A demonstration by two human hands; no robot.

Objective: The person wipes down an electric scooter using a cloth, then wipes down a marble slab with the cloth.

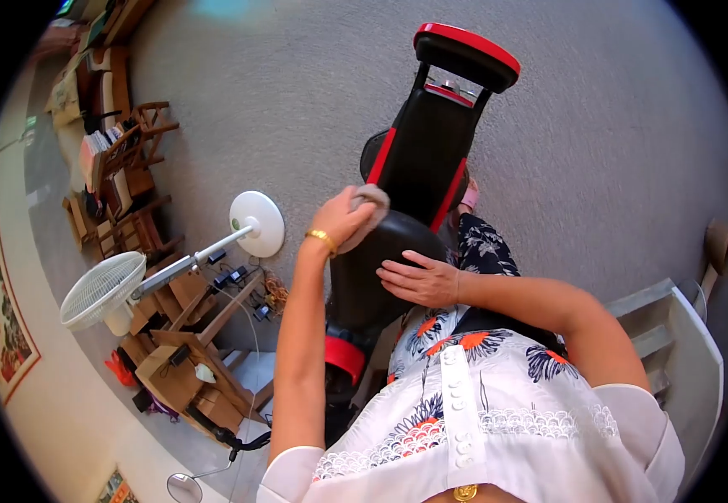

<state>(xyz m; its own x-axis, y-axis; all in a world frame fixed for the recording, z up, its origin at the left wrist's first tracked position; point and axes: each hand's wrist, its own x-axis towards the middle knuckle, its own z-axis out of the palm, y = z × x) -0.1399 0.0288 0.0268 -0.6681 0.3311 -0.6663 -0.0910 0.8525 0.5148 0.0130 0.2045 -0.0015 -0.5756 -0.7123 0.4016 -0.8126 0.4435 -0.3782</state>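
My left hand (336, 220), a gold bracelet at its wrist, is closed round a crumpled greyish-brown cloth (365, 210) above the front left of a black seat (362, 272). The seat belongs to a red and black scooter, whose long rear part (422, 147) stretches away from me. At that far end stands a padded red and black backrest (468, 59). Flat on the seat's right side lies my right hand (421, 279), fingers extended and holding nothing. Part of the seat is hidden under my hands and forearms.
A white standing fan (106, 287) leans over at the left, its round base (259, 224) on the grey floor (615, 151). Cardboard boxes (188, 377), cables and wooden chairs (150, 134) line the left wall. White shelving (674, 360) stands at my right.
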